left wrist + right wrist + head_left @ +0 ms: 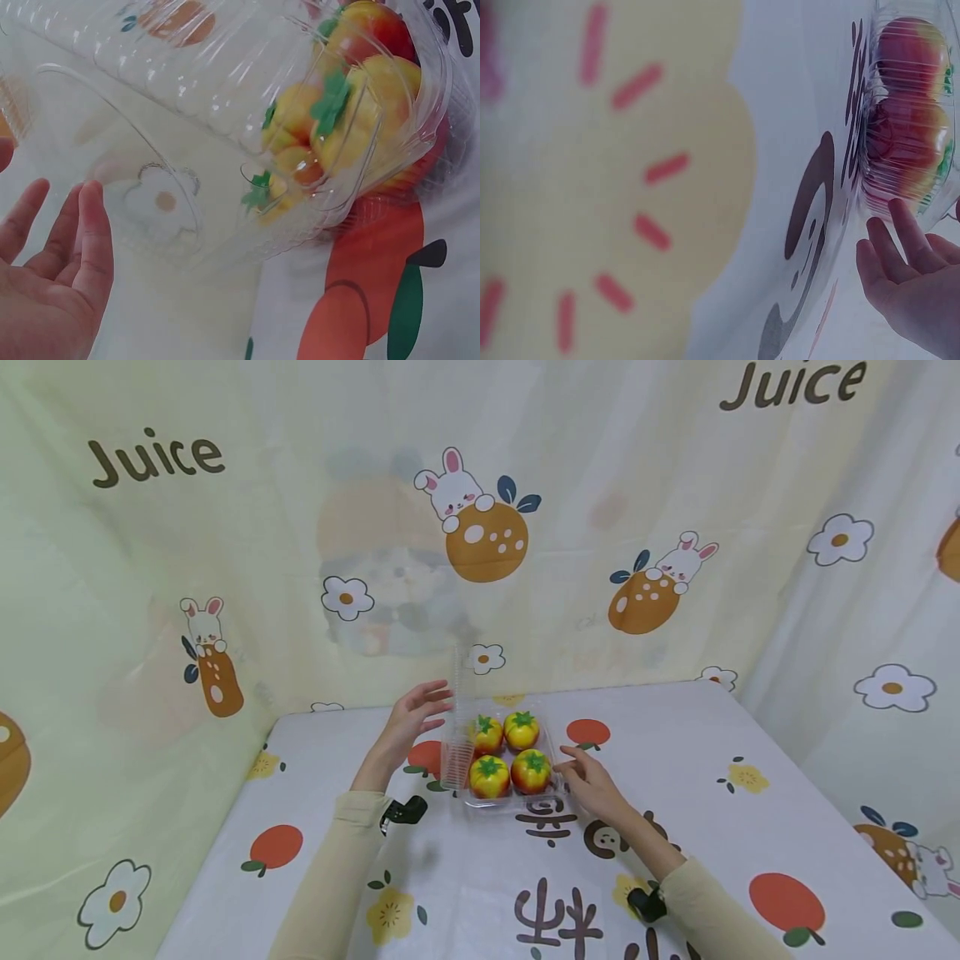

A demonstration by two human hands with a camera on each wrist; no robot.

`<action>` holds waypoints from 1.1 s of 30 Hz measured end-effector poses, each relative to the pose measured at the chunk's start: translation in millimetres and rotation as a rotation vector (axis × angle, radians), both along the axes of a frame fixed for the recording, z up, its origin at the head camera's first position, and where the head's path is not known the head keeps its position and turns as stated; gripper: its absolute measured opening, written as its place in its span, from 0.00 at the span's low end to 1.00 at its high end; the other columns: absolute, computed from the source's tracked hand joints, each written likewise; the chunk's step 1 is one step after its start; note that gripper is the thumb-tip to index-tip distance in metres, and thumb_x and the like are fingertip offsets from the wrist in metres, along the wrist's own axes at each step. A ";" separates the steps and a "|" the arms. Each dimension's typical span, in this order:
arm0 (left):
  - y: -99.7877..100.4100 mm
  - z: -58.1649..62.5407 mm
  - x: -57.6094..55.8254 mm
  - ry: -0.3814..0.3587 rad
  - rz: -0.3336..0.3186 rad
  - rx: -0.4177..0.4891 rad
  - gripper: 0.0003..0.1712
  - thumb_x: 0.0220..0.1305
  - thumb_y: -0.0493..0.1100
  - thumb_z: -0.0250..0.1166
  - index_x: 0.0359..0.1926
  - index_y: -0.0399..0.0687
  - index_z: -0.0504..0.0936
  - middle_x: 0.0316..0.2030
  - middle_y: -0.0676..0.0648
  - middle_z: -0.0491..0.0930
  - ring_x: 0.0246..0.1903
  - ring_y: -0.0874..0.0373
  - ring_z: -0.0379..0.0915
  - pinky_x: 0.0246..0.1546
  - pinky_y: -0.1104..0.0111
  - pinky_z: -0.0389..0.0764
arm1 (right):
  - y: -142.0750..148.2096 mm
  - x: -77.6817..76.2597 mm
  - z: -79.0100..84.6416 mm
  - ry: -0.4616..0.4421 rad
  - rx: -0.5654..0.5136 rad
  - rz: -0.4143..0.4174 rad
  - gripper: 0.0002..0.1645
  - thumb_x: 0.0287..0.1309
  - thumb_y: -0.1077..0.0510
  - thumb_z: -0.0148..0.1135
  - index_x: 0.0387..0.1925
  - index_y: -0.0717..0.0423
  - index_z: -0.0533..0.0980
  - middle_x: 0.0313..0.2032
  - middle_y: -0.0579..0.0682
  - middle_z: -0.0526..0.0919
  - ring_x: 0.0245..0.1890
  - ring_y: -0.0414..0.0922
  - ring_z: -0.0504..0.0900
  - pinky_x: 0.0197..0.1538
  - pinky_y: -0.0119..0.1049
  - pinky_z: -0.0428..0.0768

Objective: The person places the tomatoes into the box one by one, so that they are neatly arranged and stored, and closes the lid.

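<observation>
A clear plastic clamshell box (483, 802) sits on the table with its lid (456, 764) raised upright on the left side. Several yellow-and-red toy fruits (532, 772) with green leafy tops lie inside. My left hand (408, 722) is just left of the raised lid, fingers extended; in the left wrist view, the same hand (64, 277) has its fingertips close to the clear plastic, and I cannot tell whether they touch. At the box's right wall is my right hand (592, 783). Its fingertips (898, 214) reach the ribbed side in the right wrist view, gripping nothing.
A white printed cloth (457, 877) with fruit, flowers and dark lettering covers the table. Behind it hangs a pale curtain (570, 635) with rabbit prints, and similar cloth closes in both sides. Small black devices (405, 811) are worn at the wrists.
</observation>
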State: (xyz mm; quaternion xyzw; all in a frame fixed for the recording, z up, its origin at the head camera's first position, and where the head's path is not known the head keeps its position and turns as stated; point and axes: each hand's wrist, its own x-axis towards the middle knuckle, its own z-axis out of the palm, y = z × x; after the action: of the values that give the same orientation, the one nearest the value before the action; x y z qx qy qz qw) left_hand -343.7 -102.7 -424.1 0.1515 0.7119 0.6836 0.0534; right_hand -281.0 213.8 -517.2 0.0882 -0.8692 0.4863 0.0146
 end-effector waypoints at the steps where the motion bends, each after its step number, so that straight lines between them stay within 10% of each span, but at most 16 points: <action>1: 0.5 0.3 0.4 0.001 -0.003 -0.002 0.26 0.75 0.41 0.52 0.70 0.42 0.65 0.66 0.39 0.70 0.62 0.44 0.69 0.62 0.51 0.69 | 0.0 0.5 0.3 0.000 -0.002 -0.001 0.28 0.73 0.60 0.45 0.69 0.67 0.60 0.52 0.66 0.81 0.54 0.60 0.78 0.57 0.53 0.76; 33: 6.1 -0.9 -0.1 -0.057 -0.019 -0.037 0.26 0.75 0.37 0.51 0.71 0.38 0.62 0.68 0.33 0.65 0.64 0.39 0.66 0.63 0.49 0.68 | -0.2 1.0 0.2 0.016 -0.007 0.005 0.27 0.73 0.60 0.45 0.68 0.68 0.62 0.51 0.66 0.81 0.53 0.61 0.79 0.56 0.53 0.77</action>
State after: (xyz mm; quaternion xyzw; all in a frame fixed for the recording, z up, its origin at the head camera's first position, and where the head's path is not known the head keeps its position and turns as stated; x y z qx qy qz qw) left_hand -343.8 -96.6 -425.1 0.1379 0.7212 0.6737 0.0830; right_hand -280.0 213.6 -517.0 0.0945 -0.8672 0.4885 0.0207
